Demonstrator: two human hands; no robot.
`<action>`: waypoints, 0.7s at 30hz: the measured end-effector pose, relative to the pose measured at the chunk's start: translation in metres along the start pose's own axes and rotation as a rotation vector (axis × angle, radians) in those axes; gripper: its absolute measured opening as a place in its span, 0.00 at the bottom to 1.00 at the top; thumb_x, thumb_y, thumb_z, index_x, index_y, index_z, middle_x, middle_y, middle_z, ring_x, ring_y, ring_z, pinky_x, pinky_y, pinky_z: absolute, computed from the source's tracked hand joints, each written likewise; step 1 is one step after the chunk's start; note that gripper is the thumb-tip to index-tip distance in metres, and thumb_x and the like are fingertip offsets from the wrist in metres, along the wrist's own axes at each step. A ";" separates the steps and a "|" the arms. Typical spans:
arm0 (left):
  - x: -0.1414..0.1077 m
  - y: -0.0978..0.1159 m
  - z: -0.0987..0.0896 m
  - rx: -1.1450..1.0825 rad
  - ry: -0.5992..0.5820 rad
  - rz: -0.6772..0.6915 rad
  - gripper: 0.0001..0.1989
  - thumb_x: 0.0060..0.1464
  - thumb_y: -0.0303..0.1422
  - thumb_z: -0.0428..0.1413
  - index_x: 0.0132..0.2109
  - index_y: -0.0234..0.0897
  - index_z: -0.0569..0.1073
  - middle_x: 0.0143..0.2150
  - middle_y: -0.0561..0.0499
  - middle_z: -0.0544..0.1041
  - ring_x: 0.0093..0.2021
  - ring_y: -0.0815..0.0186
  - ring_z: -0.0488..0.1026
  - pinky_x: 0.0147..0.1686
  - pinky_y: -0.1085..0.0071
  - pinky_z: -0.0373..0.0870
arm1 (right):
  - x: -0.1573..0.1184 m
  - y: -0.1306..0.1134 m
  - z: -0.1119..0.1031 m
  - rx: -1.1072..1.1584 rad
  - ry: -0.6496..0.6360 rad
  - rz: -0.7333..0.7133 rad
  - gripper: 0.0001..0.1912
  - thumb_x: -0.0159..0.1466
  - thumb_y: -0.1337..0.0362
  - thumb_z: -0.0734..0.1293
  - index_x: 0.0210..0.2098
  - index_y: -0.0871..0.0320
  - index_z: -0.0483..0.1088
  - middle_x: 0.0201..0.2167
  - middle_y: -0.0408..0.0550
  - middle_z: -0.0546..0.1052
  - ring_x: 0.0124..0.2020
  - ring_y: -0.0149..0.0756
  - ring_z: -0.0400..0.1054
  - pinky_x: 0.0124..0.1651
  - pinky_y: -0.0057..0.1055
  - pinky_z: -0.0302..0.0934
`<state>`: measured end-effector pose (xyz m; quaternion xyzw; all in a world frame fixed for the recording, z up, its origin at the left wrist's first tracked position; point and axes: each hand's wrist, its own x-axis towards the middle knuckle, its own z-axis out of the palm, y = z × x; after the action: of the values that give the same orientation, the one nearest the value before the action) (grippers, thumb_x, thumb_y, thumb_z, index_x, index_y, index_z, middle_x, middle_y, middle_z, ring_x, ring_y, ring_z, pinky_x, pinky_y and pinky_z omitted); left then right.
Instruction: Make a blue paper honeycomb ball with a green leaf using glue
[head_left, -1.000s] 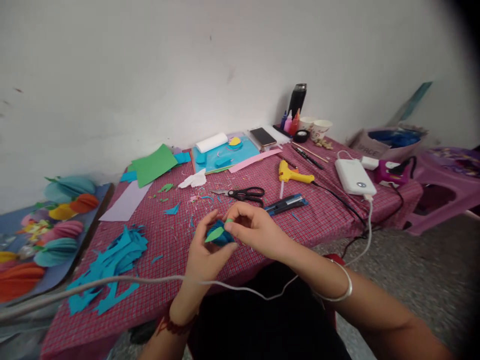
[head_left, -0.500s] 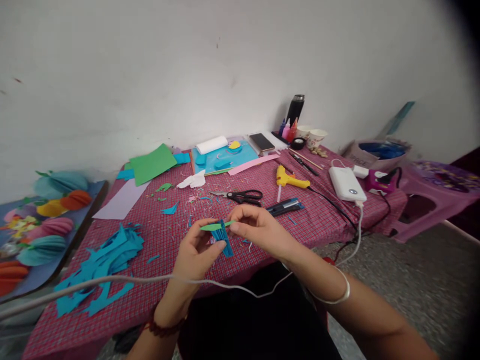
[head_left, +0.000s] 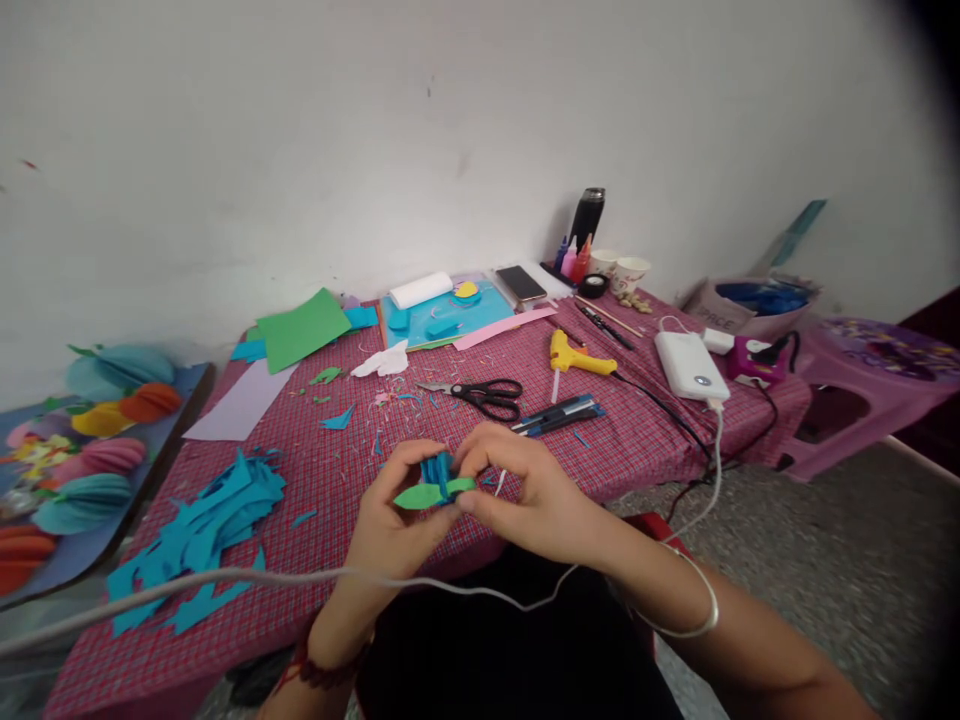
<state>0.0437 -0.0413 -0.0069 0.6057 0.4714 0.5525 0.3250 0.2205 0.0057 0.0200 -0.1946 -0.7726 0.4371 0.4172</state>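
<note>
Folded blue paper layers (head_left: 436, 468) with a green leaf-shaped strip (head_left: 420, 496) across them are held between both hands near the table's front edge. My left hand (head_left: 394, 515) is closed round the left side of the blue paper. From the right, my right hand (head_left: 517, 485) pinches the right end of the green strip against the blue piece. Black-handled scissors (head_left: 491, 397) lie just beyond the hands, beside a blue cutter (head_left: 559, 414). The fingertips between the two pieces are partly hidden.
Blue scraps (head_left: 206, 520) lie left on the checked tablecloth (head_left: 300, 560). A yellow glue gun (head_left: 581, 358) and white power bank (head_left: 690, 364) stand right. A white cable (head_left: 300, 576) crosses before my wrists. Paper fruits (head_left: 86, 500) lie far left.
Both hands have turned the blue piece and drawn it slightly lower, so the green strip now faces the camera more. My right hand has come closer to my left hand.
</note>
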 end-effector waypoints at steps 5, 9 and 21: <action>-0.002 0.001 -0.005 0.057 -0.097 0.091 0.22 0.49 0.26 0.63 0.51 0.46 0.72 0.49 0.48 0.73 0.50 0.62 0.72 0.50 0.65 0.70 | -0.006 0.000 -0.007 0.007 0.011 -0.085 0.06 0.64 0.66 0.66 0.41 0.57 0.70 0.37 0.47 0.73 0.40 0.34 0.68 0.45 0.35 0.63; -0.004 0.000 -0.005 0.084 -0.131 0.155 0.24 0.49 0.25 0.62 0.53 0.48 0.71 0.52 0.48 0.71 0.54 0.61 0.70 0.50 0.65 0.70 | -0.007 0.004 -0.005 -0.138 0.076 -0.156 0.13 0.66 0.71 0.63 0.49 0.58 0.70 0.41 0.50 0.73 0.45 0.35 0.67 0.48 0.36 0.64; -0.004 0.006 0.002 0.066 -0.069 0.160 0.20 0.48 0.24 0.62 0.48 0.43 0.71 0.50 0.47 0.73 0.50 0.60 0.74 0.46 0.66 0.74 | -0.015 0.010 -0.001 -0.325 0.060 -0.257 0.22 0.64 0.76 0.61 0.56 0.55 0.66 0.49 0.54 0.72 0.51 0.38 0.67 0.51 0.40 0.67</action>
<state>0.0470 -0.0465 -0.0027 0.6704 0.4280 0.5399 0.2756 0.2291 0.0014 0.0047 -0.1721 -0.8388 0.2439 0.4554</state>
